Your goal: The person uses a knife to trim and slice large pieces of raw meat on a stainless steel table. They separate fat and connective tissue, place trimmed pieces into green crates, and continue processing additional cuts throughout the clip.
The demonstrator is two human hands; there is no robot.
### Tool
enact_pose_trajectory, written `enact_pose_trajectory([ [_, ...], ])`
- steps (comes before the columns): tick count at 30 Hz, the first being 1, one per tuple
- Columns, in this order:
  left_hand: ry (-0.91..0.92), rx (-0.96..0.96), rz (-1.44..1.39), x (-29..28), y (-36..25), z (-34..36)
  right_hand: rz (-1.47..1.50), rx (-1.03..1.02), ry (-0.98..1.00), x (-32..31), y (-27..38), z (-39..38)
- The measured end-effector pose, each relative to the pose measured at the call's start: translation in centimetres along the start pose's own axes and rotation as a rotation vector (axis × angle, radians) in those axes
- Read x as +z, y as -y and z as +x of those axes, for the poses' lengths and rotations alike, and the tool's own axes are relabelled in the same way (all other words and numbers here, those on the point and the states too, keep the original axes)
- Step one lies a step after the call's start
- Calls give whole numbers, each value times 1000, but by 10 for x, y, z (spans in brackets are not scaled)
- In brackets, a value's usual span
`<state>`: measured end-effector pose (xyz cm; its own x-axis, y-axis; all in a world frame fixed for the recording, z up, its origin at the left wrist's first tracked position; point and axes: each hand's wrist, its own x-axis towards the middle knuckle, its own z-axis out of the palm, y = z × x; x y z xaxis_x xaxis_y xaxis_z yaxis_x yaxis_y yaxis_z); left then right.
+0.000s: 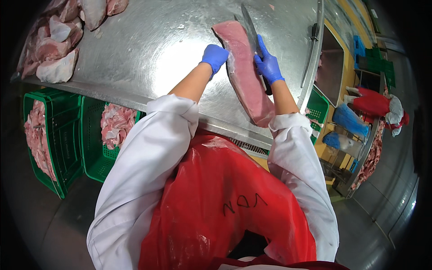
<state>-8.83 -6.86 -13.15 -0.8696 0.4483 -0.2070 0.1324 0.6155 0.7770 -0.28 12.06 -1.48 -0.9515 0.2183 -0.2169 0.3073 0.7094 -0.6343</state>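
Note:
A long pale pink slab of meat, which looks like pork loin (245, 72), lies lengthwise on the steel table (135, 58). At its left edge is my left hand (215, 57), blue-gloved and closed, with the fingers curled against the pale rim of the meat. My right hand (268, 66), also gloved in blue, grips a knife (248, 23) on the slab's right side. The forefinger stretches along the knife, and its blade points away from me beside the meat's far end. Part of the dark handle shows below the hand.
Large meat pieces (56, 42) are heaped at the table's far left. Green crates (67, 139) of meat scraps stand below the front edge. A thin rod with a black handle (314, 31) lies along the right edge. Another person in red and white (373, 101) works at the right.

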Motion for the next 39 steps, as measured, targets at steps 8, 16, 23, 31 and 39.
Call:
enact_pose_trajectory([
  [8, 75, 256, 521, -18, -13, -9, -86, -117, -29, 0, -5, -2],
  [16, -165, 48, -95, -15, 13, -24, -201, -237, 197, 30, 69, -9],
  [23, -250, 3, -56, -14, 20, -40, -431, -57, 561, -27, 71, -91],
  [31, -496, -125, -313, -23, -32, -74, -372, -165, 497, -6, 68, -56],
  [39, -515, 66, -598, -28, -66, -100, -432, -204, 526, -10, 70, -62],
])
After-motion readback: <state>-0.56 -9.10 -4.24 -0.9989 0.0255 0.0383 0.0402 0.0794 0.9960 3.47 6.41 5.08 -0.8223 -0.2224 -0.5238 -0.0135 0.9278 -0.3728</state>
